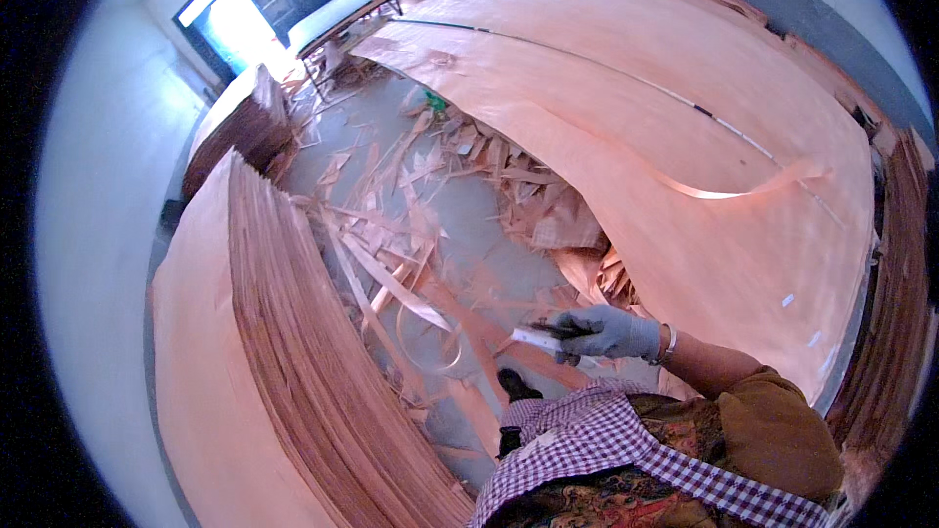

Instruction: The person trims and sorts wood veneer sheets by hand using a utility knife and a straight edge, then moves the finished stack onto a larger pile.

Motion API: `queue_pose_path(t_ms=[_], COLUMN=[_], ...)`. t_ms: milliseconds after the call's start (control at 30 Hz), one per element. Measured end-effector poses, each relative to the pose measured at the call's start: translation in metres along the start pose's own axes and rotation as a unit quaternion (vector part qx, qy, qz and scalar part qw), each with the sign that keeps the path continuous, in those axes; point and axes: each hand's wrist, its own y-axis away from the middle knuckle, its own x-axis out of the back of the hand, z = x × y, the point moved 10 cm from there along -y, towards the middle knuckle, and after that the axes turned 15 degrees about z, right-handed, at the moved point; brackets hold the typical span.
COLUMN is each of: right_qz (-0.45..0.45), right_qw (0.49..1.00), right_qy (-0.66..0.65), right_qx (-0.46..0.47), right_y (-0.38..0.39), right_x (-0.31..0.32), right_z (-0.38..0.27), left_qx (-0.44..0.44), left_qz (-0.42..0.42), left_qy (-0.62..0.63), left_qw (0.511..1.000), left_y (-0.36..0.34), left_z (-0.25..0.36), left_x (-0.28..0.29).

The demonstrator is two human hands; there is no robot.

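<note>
My right hand (608,331), in a grey glove with darker fingertips, is closed around a small object with a white, block-like end (536,338). Its exact kind is hard to make out, as the fingers cover part of it. The hand is held over the floor, beside the near edge of a large veneer sheet (626,137) spread across a wide table. A narrow curled veneer strip (719,195) lies on that sheet. Also on the sheet, a long thin black-and-white rod (626,73) stretches lengthwise. My left hand is out of view.
Tall veneer stacks (293,332) stand along the left, with another stack (245,122) farther back. Loose veneer scraps (391,284) litter the floor around my foot (516,386). A smaller table (342,18) stands near the bright doorway (240,24). More stacked sheets (895,313) line the right.
</note>
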Motion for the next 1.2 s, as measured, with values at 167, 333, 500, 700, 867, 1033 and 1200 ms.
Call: queue_pose_path(t_ms=[167,333,500,700,867,1033,1200], right_qz=[0.059,0.141,0.266,0.405,0.459,0.462,0.497], right_qw=[0.998,0.986,0.96,0.902,0.868,0.859,0.846], right_qy=[-0.026,-0.088,-0.088,-0.146,-0.186,-0.207,-0.143], right_qx=[-0.007,0.021,-0.011,-0.026,-0.025,-0.074,-0.128], right_y=[-0.096,-0.187,-0.227,-0.259,-0.297,-0.348,-0.371], right_x=[0.03,0.049,0.093,0.168,0.232,0.262,0.28], right_z=[-0.001,-0.029,-0.037,-0.039,-0.036,-0.02,-0.016], left_qx=[-0.016,-0.122,-0.333,-0.579,-0.672,-0.74,-0.739], left_qz=[-0.003,0.021,0.154,0.13,0.109,0.118,0.125], left_qy=[0.002,-0.011,-0.021,0.025,-0.078,-0.056,-0.152], left_qw=[1.0,0.992,0.93,0.804,0.728,0.66,0.644], left_y=[-0.099,-0.231,-0.327,-0.33,-0.296,-0.345,-0.398], left_z=[0.022,0.085,0.302,0.608,0.786,0.87,0.951], left_x=[0.073,0.186,0.338,0.38,0.368,0.344,0.321])
